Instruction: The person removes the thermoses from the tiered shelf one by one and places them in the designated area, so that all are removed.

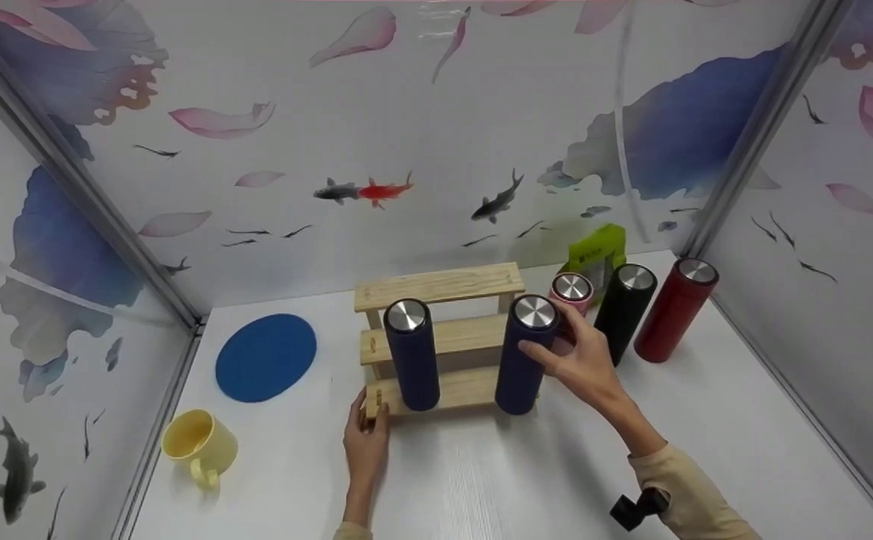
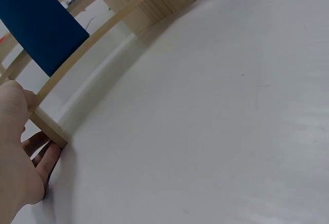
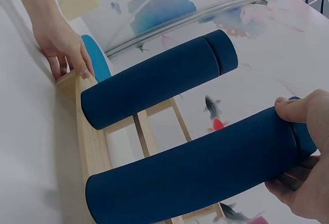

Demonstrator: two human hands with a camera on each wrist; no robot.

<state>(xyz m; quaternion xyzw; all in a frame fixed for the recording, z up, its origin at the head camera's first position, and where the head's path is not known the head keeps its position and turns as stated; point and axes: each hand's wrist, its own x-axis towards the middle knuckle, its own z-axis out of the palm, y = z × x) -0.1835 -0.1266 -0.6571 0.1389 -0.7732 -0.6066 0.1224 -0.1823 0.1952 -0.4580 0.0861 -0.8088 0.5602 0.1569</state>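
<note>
A three-step wooden rack (image 1: 448, 289) stands in the middle of the table. My left hand (image 1: 366, 442) grips the left end of its lowest step, thumb on top and fingers around the side, as the left wrist view also shows. On that step, towards the left, a dark blue thermos (image 1: 412, 360) with a steel-topped lid stands upright. My right hand (image 1: 583, 360) holds a second dark blue thermos (image 1: 520, 367) near its lid, between thumb and fingers. Its base (image 3: 97, 198) is at the right part of the lowest step; whether it touches the wood I cannot tell.
Right of the rack stand a pink thermos (image 1: 571, 289), a black thermos (image 1: 626, 307) and a red thermos (image 1: 676, 311), with a green pouch (image 1: 603, 247) behind. At left lie a round blue mat (image 1: 266, 358) and a yellow mug (image 1: 211, 442). Patterned walls enclose the table's back and sides.
</note>
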